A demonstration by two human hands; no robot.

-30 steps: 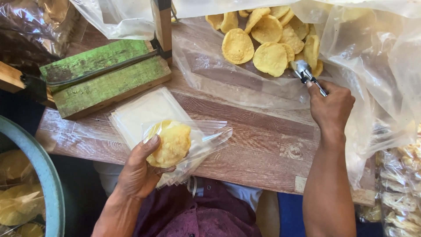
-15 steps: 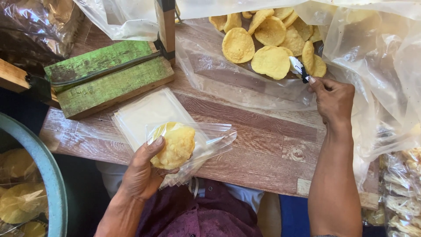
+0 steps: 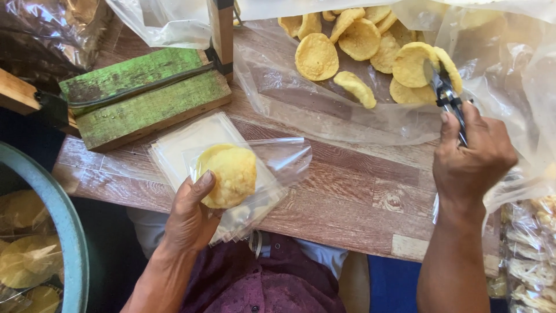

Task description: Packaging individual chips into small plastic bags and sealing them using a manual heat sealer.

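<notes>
Clear plastic covers much of this scene and blurs what lies under it. The left hand [image 3: 188, 217] grips a small clear bag [image 3: 249, 174] from below, thumb pressed on top, fingers hidden underneath; inside the bag sit round yellow crackers [image 3: 229, 175], stacked so that their number cannot be told. The bag rests over a stack of empty bags [image 3: 179, 142] on the wooden table [image 3: 347, 197], near its front edge.

The right hand [image 3: 472, 156] is closed around metal tongs [image 3: 446, 93], whose handles vanish into the fist. The tong tips reach into a heap of loose crackers [image 3: 359, 40] lying on a large plastic sheet [image 3: 324, 116] at the far side of the table, and seem to pinch one cracker [image 3: 414, 61], though the tips are partly lost against it. The heap is cut off by the top edge of the view and veiled on the right by folds of plastic.

A green wooden block [image 3: 145, 95] with a dark slot lies at the far left of the table; an upright wooden post [image 3: 221, 26] beside it runs out of view. A blue-rimmed basin [image 3: 66, 232] at lower left holds bagged crackers, mostly cropped. More packed bags [image 3: 530, 255] show dimly at the right edge.
</notes>
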